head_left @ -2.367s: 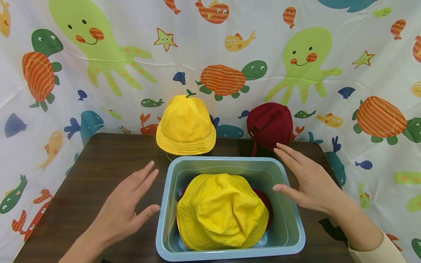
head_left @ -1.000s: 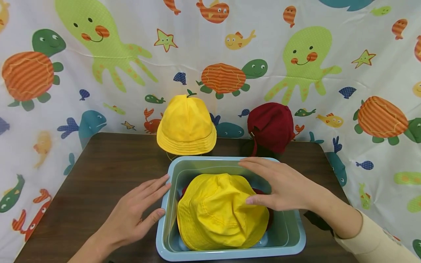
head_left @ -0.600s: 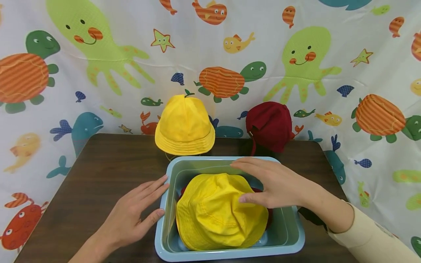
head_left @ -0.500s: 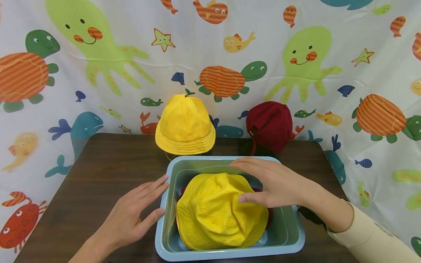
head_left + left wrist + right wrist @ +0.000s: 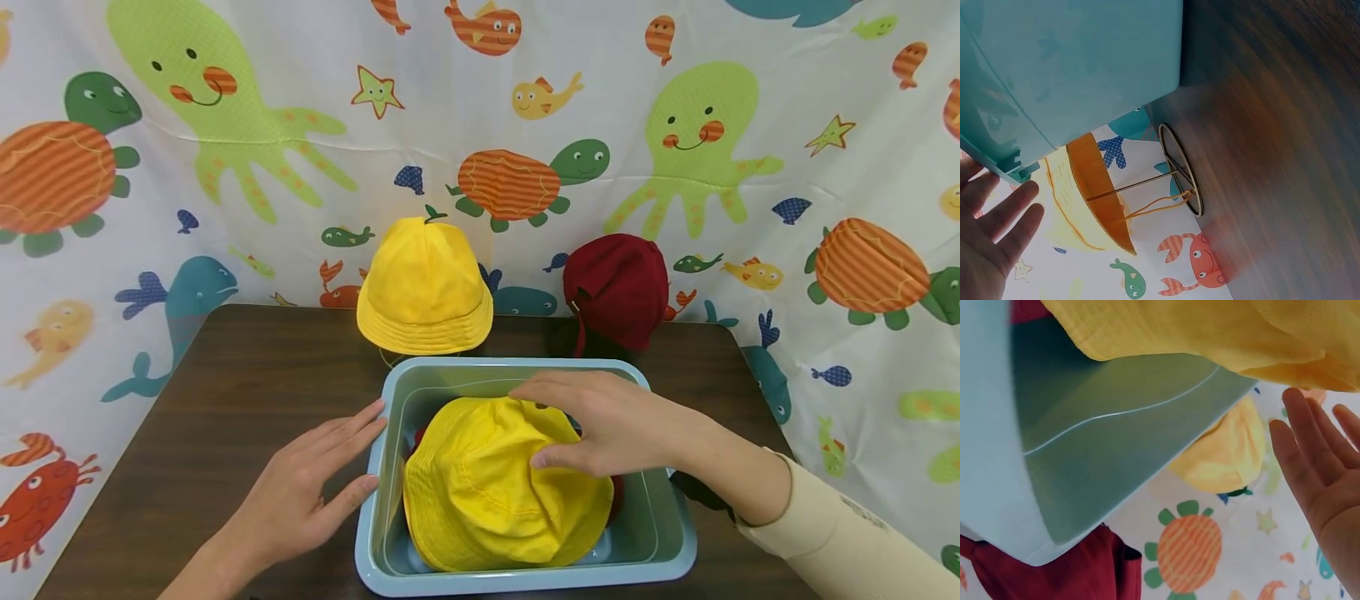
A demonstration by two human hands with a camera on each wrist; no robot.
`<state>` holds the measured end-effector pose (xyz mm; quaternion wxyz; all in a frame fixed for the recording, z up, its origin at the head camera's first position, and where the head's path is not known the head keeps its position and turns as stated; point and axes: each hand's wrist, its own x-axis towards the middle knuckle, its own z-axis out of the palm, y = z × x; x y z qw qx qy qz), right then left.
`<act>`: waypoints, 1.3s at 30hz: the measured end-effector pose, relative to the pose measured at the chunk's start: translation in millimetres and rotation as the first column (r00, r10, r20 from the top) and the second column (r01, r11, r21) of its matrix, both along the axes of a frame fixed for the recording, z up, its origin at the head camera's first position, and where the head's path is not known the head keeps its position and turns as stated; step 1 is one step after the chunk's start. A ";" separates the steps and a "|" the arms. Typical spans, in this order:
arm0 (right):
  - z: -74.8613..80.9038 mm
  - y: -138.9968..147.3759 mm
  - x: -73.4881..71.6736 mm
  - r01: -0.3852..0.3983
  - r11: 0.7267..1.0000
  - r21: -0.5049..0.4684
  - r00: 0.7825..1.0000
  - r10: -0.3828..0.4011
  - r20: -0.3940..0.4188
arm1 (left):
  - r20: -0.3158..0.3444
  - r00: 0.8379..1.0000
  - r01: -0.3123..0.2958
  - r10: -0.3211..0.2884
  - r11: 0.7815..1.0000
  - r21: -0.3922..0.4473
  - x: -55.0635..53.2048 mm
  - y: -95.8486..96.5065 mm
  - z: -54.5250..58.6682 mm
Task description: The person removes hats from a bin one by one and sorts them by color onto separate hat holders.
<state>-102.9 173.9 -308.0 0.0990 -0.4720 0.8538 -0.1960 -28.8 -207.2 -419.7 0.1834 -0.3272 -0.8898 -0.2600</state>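
Note:
A pale blue plastic tub (image 5: 525,582) stands on the dark wooden table. In it lies a crumpled yellow bucket hat (image 5: 495,492), with dark red cloth (image 5: 618,498) showing from beneath. My left hand (image 5: 307,487) rests its straight fingertips on the tub's left rim; the left wrist view has the fingers (image 5: 1015,206) at that rim. My right hand (image 5: 607,425) reaches over the tub, fingers extended and thumb apart, just above the yellow hat. In the right wrist view the fingertips (image 5: 1291,397) come close to the hat's edge; whether they touch it I cannot tell.
Behind the tub, a yellow hat (image 5: 424,287) with a green sprout sits on a wire stand (image 5: 1179,169). Right of it is a dark red cap (image 5: 617,287). A curtain (image 5: 480,108) printed with sea animals hangs behind the table (image 5: 247,375).
My right hand has come from the tub's right side to above the yellow hat, lately drifting a little left and lower. My left hand has moved onto the tub's left rim.

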 end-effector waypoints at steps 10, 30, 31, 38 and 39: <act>-1.0 -2.4 -3.3 -0.017 0.999 -0.046 0.994 0.022 0.103 | 0.001 1.000 -0.007 0.007 1.000 0.007 5.2 2.7 -1.9; -5.4 -11.7 -11.8 -0.064 0.983 -0.174 0.983 0.093 0.160 | 0.018 1.000 -0.014 0.013 1.000 0.014 5.4 2.1 -2.5; -5.3 -11.7 -12.0 -0.065 0.982 -0.176 0.983 0.093 0.158 | 0.017 1.000 -0.014 0.014 1.000 0.014 5.3 2.0 -2.5; -2.7 -11.0 -12.5 -0.069 0.974 -0.215 0.982 0.104 0.155 | 0.001 1.000 -0.017 0.017 1.000 0.015 4.9 2.4 -2.4; -2.1 -10.9 -12.4 -0.068 0.972 -0.223 0.982 0.105 0.158 | -0.002 1.000 -0.017 0.017 1.000 0.015 4.8 2.4 -2.3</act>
